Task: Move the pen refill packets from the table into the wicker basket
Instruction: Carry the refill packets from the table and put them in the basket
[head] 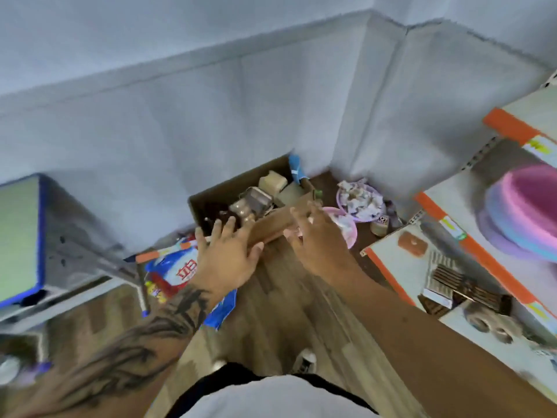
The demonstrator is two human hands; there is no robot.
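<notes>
The view is blurred by motion. Both my arms reach forward over the wooden floor. My left hand (226, 254) has its fingers spread and straight, with nothing in it, at the near flap of an open cardboard box (272, 226). My right hand (316, 239) is also spread and holds nothing, just right of that flap. No wicker basket is in view. Dark striped packets (452, 285) lie on a shelf at the right; I cannot tell whether they are pen refills.
The box holds jars and small cartons. A blue and red detergent bag (177, 273) lies on the floor at the left, beside a green-topped table (18, 236). Pink bowls (358, 200) sit by the wall. Orange-edged shelves (452, 236) with stacked basins (527, 212) fill the right.
</notes>
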